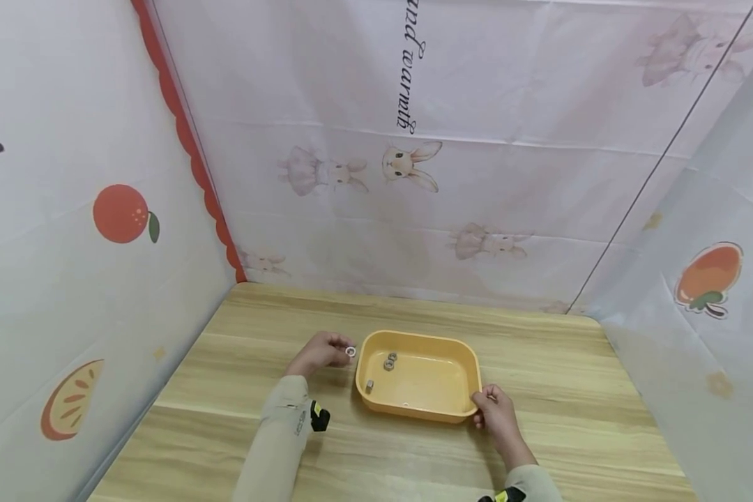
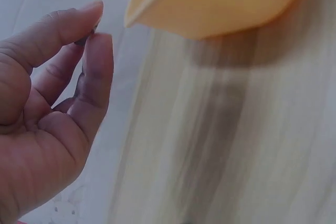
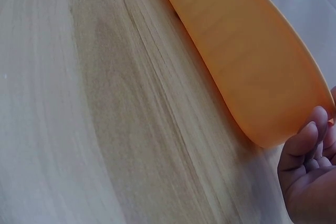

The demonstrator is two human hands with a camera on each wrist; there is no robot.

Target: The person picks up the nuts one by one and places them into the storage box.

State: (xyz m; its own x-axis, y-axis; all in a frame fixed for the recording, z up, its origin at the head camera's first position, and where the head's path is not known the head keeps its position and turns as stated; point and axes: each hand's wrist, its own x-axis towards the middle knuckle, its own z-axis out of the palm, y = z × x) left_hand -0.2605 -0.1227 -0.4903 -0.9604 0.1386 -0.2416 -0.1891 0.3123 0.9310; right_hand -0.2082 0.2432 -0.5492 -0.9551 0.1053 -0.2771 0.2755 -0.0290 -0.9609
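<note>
A yellow-orange plastic tray [image 1: 436,411] sits on the wooden table. Inside it, toward the left, lie three small metal nuts: a pair close together [image 1: 389,364] and one nearer the front-left corner [image 1: 369,385]. My left hand [image 1: 323,351] is just outside the tray's left wall, pinching a metal nut [image 1: 351,351] between thumb and fingertips. In the left wrist view only a dark sliver of that nut shows between the fingers of the left hand [image 2: 68,87]. My right hand [image 1: 497,417] pinches the tray's right rim near the front corner; the right wrist view shows its curled fingers there.
The light wood-grain table [image 1: 558,432] extends around the tray on all sides. White printed cloth [image 1: 351,230] hangs behind it, and more printed cloth [image 1: 132,300] hangs at the left and right. A dark band with a yellow mark [image 1: 318,416] is on the left sleeve.
</note>
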